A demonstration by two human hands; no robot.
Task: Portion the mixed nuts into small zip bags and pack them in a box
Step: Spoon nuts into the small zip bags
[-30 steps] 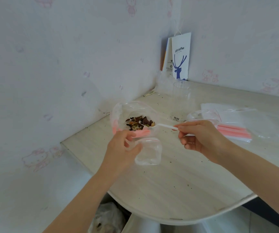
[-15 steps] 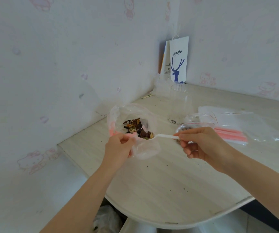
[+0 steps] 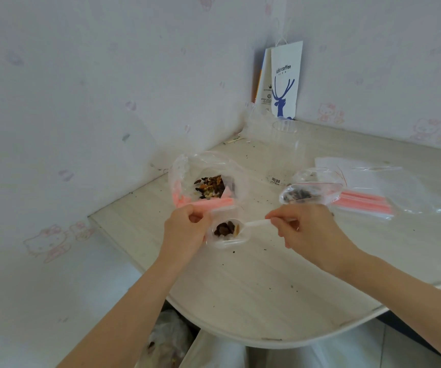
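Note:
My left hand point(image 3: 186, 229) pinches the pink-striped mouth of a small clear zip bag point(image 3: 227, 241) just above the table. My right hand point(image 3: 306, 229) holds a white plastic spoon point(image 3: 256, 223) by its handle; the bowl is inside the small bag with a load of dark mixed nuts point(image 3: 226, 228). Behind my left hand a larger clear bag point(image 3: 208, 176) stands open with mixed nuts point(image 3: 210, 185) at its bottom. A filled small zip bag point(image 3: 309, 193) lies to the right of it. No box is in view.
A stack of empty pink-striped zip bags point(image 3: 368, 192) lies at the right. A clear plastic cup point(image 3: 284, 152) stands behind, and a white paper coffee bag point(image 3: 284, 81) leans in the wall corner. The table's curved front edge point(image 3: 280, 341) is near me; crumbs dot the top.
My right hand drew the loaded spoon out of the large bag and down into the small bag. My left hand lowered the small bag's mouth under it.

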